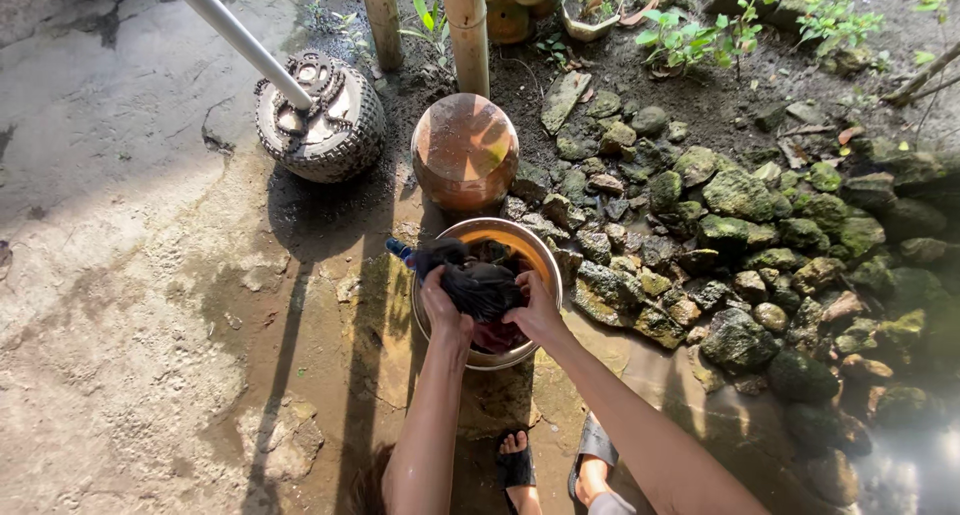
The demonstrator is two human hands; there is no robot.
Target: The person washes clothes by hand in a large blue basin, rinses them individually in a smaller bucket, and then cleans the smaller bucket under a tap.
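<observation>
Harsh daylight from about one o'clock; long pole shadows stretching toward seven across the concrete ground (130, 305). Glare at four o'clock. Sharp centre, wide-angle bending at edges.

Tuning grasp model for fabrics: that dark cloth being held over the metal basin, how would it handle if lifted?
The dark cloth is bunched between the left hand and right hand, so it is probably floppy and would sag. It sits in a metal basin, so it may be wet: heavier and likely to drip.
</observation>
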